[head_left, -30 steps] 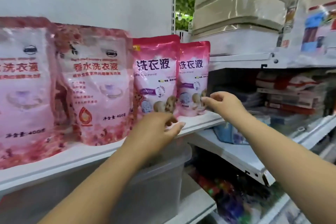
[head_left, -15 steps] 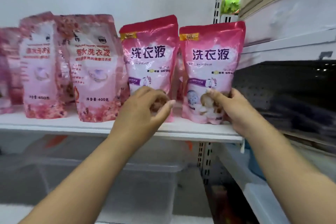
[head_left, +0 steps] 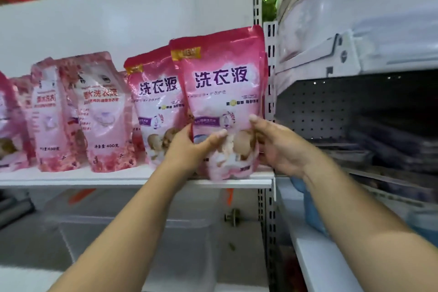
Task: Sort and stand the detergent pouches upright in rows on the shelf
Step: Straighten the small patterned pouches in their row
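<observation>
Since the frame half a second ago: left hand (head_left: 189, 149) has left the second pouch (head_left: 157, 111) and joined the right hand (head_left: 277, 147) on the front pouch (head_left: 222, 102), which now overlaps its neighbour. Both hands grasp it low, left thumb across the face, right fingers curled round its right edge. Its base sits at the very front lip of the shelf (head_left: 94, 179), at the right end beside the upright (head_left: 269, 92).

Risks, as judged: base overhangs the lip, so letting go here may drop it forward. The soft film may slump. Pushing it back could knock the second pouch into the paler pouches (head_left: 102, 114) to its left.
</observation>
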A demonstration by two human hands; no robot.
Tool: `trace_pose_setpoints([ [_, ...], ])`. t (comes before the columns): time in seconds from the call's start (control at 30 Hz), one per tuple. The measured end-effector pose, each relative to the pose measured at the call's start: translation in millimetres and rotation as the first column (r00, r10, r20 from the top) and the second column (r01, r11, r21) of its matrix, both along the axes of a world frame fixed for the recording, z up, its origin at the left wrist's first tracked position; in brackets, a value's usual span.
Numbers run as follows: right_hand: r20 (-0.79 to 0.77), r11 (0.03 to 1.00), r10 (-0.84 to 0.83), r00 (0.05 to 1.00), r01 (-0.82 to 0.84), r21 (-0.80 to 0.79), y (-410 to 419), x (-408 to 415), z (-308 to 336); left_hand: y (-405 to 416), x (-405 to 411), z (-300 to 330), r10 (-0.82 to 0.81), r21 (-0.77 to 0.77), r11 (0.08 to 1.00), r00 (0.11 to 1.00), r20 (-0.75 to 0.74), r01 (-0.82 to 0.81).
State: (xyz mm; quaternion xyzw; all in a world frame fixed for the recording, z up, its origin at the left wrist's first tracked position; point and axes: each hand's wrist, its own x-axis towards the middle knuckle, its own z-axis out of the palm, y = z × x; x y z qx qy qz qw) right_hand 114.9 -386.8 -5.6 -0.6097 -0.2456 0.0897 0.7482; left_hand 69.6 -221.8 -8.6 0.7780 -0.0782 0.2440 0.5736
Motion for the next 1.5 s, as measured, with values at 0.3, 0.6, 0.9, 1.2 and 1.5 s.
trace_pose_setpoints([
  [0.3,-0.067,0.948,-0.297,0.952,0.303,0.099,0.0,44.8,10.6,2.7,3.3,-11.5,0.339,-0.011,0.941,0.939,0.061,-0.339],
  [0.6,0.061,0.836,-0.548,0.834,0.549,-0.004,18.1,53.8,-4.3,0.9,8.5,-10.8,0.347,-0.121,0.936,0.928,0.138,-0.332],
  [0.9,0.399,0.509,-0.809,0.432,0.854,0.108,-8.7,17.5,-1.0,0.7,13.5,-15.0,0.361,-0.068,0.932,0.909,0.207,-0.355],
  [1.2,0.421,0.5,-0.82,0.388,0.844,0.196,-19.1,-21.8,-12.3,-10.8,30.1,3.5,0.181,0.27,0.948,0.983,-0.018,-0.169],
  [1.5,0.174,0.738,-0.654,0.736,0.571,0.359,-2.7,-63.5,2.3,0.2,-36.1,11.2,-0.05,0.094,0.995,0.987,0.151,0.036],
])
